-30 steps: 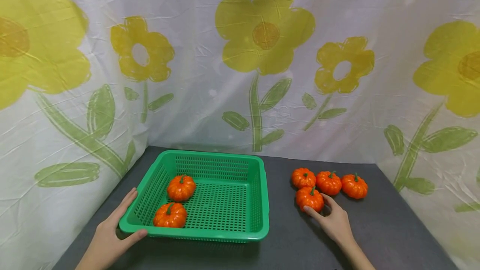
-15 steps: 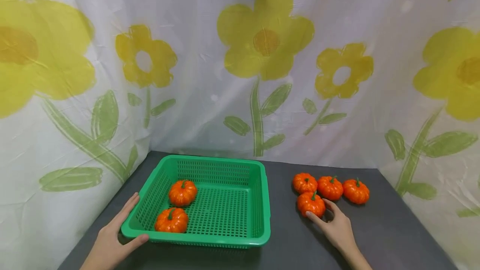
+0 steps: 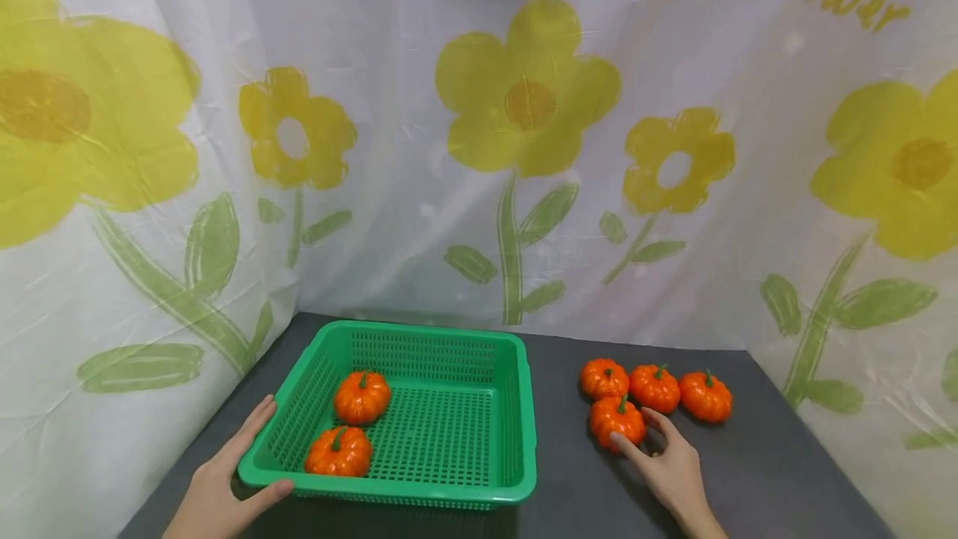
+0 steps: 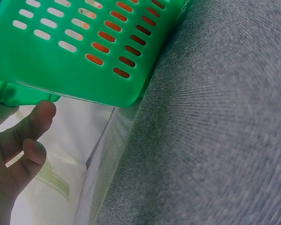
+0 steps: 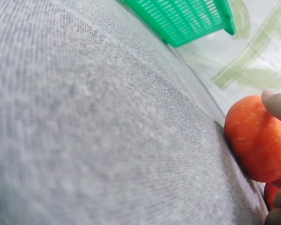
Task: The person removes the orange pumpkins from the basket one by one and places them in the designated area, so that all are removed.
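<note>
My right hand (image 3: 671, 470) has its thumb and fingers on opposite sides of a small orange pumpkin (image 3: 616, 420) with a green stem. In the right wrist view this pumpkin (image 5: 256, 138) sits low against the grey cloth, my thumb pressed on its side. At the front left corner of a green plastic basket (image 3: 415, 489), my left hand (image 3: 217, 485) is spread, fingers along the left rim and thumb at the front rim. The left wrist view shows its fingertips beside the slotted basket wall (image 4: 84, 75). Two pumpkins, one farther back (image 3: 362, 397) and one nearer (image 3: 339, 452), lie inside the basket.
Behind the held pumpkin stand three more: a left pumpkin (image 3: 603, 378), a middle pumpkin (image 3: 654, 390) and a right pumpkin (image 3: 706, 397), close together. All rest on a dark grey table (image 3: 771, 472). A white flower-print curtain (image 3: 397, 223) encloses the back and sides.
The head view has tilted up a little, so everything sits lower in it. Both hands keep their places at the basket and the pumpkin.
</note>
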`<state>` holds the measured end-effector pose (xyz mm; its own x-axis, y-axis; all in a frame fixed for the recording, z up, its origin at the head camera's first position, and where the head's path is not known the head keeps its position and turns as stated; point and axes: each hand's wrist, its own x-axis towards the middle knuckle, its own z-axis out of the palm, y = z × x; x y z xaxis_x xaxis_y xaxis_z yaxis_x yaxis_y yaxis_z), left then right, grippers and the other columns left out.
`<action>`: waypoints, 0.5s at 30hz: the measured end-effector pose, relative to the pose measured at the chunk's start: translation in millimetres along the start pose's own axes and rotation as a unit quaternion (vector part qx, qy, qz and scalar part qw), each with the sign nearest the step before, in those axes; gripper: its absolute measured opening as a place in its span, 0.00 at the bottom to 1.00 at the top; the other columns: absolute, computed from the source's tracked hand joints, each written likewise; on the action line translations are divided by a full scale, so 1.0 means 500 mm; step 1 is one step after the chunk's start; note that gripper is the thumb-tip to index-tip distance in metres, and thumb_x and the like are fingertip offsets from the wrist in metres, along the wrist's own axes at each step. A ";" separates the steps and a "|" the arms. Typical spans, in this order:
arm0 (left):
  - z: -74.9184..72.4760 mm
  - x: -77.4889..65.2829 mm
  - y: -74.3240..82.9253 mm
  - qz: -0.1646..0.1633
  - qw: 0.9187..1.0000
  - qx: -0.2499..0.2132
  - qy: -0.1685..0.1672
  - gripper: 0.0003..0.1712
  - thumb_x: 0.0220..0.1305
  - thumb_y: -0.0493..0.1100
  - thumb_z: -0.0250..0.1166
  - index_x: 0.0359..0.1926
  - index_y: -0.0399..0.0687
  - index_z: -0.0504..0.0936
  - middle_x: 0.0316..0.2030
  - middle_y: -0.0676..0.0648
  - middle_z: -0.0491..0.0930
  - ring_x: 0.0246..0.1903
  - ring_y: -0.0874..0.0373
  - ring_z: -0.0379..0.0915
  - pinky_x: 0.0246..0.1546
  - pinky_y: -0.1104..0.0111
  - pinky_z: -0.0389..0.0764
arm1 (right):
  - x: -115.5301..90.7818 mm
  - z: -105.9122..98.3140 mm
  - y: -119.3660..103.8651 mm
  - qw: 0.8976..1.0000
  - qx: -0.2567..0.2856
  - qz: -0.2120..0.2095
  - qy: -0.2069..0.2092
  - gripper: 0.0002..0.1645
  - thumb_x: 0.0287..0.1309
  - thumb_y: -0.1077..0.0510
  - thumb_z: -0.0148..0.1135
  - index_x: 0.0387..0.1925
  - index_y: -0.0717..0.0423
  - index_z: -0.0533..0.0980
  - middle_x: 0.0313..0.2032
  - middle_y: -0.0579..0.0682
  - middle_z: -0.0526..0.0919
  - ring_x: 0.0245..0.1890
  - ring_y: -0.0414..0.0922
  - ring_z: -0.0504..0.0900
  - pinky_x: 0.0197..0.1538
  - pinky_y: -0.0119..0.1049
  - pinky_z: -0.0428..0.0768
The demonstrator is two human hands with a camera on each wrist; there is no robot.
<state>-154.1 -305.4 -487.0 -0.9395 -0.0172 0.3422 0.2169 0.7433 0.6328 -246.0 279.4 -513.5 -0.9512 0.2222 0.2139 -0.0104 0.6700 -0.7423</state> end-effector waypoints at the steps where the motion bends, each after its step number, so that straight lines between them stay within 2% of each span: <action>1: 0.000 0.001 0.001 -0.001 1.000 0.002 -0.002 0.56 0.67 0.54 0.75 0.86 0.72 0.51 0.82 0.68 0.47 0.71 0.84 0.42 0.54 0.26 0.73 | 0.002 0.000 0.000 1.000 0.001 -0.004 0.008 0.51 0.56 0.34 0.79 0.70 0.62 0.74 0.64 0.68 0.81 0.46 0.59 0.87 0.42 0.35 0.84; 4: 0.000 0.005 0.001 0.000 1.000 0.002 -0.003 0.57 0.65 0.54 0.76 0.86 0.71 0.51 0.84 0.58 0.49 0.73 0.81 0.43 0.55 0.27 0.72 | 0.007 -0.001 -0.003 1.000 0.001 -0.018 0.026 0.48 0.56 0.37 0.80 0.68 0.61 0.76 0.63 0.65 0.83 0.36 0.51 0.85 0.35 0.29 0.78; 5: -0.001 0.006 0.002 0.002 1.000 0.002 -0.002 0.58 0.65 0.54 0.77 0.86 0.71 0.51 0.84 0.55 0.50 0.72 0.83 0.42 0.55 0.27 0.71 | 0.009 -0.002 -0.004 0.999 0.002 -0.021 0.030 0.47 0.56 0.38 0.81 0.68 0.61 0.76 0.63 0.64 0.83 0.33 0.49 0.84 0.34 0.28 0.77; 6: -0.001 0.006 0.002 0.005 1.000 0.000 0.000 0.58 0.64 0.53 0.77 0.86 0.71 0.51 0.84 0.55 0.49 0.71 0.84 0.41 0.55 0.27 0.71 | 0.009 -0.003 -0.004 0.999 0.003 -0.023 0.032 0.47 0.56 0.38 0.81 0.68 0.61 0.76 0.62 0.64 0.83 0.29 0.46 0.81 0.33 0.28 0.76; 7: 0.000 0.006 0.003 0.009 1.000 -0.002 0.004 0.59 0.64 0.53 0.78 0.86 0.71 0.51 0.84 0.54 0.50 0.70 0.87 0.40 0.55 0.27 0.71 | 0.009 -0.003 -0.005 0.999 0.002 -0.024 0.034 0.46 0.56 0.38 0.81 0.67 0.61 0.77 0.62 0.63 0.84 0.29 0.42 0.80 0.33 0.28 0.76; 8: 0.000 0.005 0.002 0.014 1.000 -0.005 0.008 0.59 0.63 0.52 0.79 0.86 0.70 0.52 0.84 0.55 0.51 0.66 0.93 0.38 0.55 0.27 0.71 | 0.008 -0.004 -0.005 0.999 0.000 -0.025 0.036 0.46 0.56 0.38 0.81 0.67 0.61 0.77 0.62 0.62 0.84 0.29 0.40 0.80 0.33 0.28 0.77; 9: 0.000 0.004 0.002 0.018 1.000 -0.009 0.010 0.59 0.62 0.51 0.79 0.86 0.70 0.52 0.84 0.57 0.50 0.65 0.94 0.38 0.56 0.26 0.70 | 0.007 -0.004 -0.005 0.999 0.002 -0.024 0.036 0.46 0.55 0.39 0.81 0.66 0.60 0.77 0.61 0.62 0.84 0.26 0.40 0.77 0.33 0.28 0.76; 11: 0.000 0.000 0.002 0.025 0.999 -0.010 0.017 0.60 0.61 0.50 0.80 0.85 0.70 0.53 0.84 0.63 0.49 0.66 0.94 0.39 0.70 0.38 0.68 | 0.005 -0.004 -0.004 0.999 0.002 -0.024 0.036 0.45 0.55 0.39 0.82 0.66 0.60 0.78 0.61 0.61 0.85 0.26 0.40 0.78 0.34 0.28 0.78; 12: 0.001 -0.001 0.000 0.028 0.999 -0.011 0.020 0.60 0.61 0.49 0.80 0.85 0.70 0.54 0.83 0.66 0.49 0.67 0.93 0.39 0.75 0.49 0.65 | 0.003 -0.004 -0.004 0.999 0.000 -0.024 0.036 0.44 0.55 0.39 0.82 0.66 0.60 0.78 0.60 0.60 0.85 0.28 0.40 0.80 0.35 0.28 0.78; 14: 0.000 -0.003 -0.002 0.030 0.999 -0.011 0.022 0.59 0.61 0.48 0.80 0.85 0.70 0.54 0.83 0.68 0.49 0.69 0.92 0.40 0.75 0.71 0.58 | 0.001 -0.002 -0.004 0.999 -0.002 -0.023 0.036 0.44 0.56 0.39 0.81 0.66 0.59 0.78 0.61 0.60 0.85 0.32 0.43 0.83 0.38 0.28 0.80; 15: -0.001 -0.004 -0.002 0.029 0.999 -0.011 0.021 0.59 0.61 0.48 0.80 0.85 0.70 0.54 0.83 0.68 0.49 0.69 0.91 0.40 0.74 0.73 0.57 | 0.000 -0.001 -0.005 0.999 -0.001 -0.022 0.036 0.44 0.56 0.39 0.81 0.66 0.59 0.78 0.61 0.60 0.85 0.32 0.44 0.83 0.39 0.28 0.80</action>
<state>-152.5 -306.3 -488.1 -0.9134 -0.0039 0.4071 0.2763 0.7284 0.6269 -245.8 278.4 -511.4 -0.9253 0.2423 0.2918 -0.0513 0.6824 -0.7292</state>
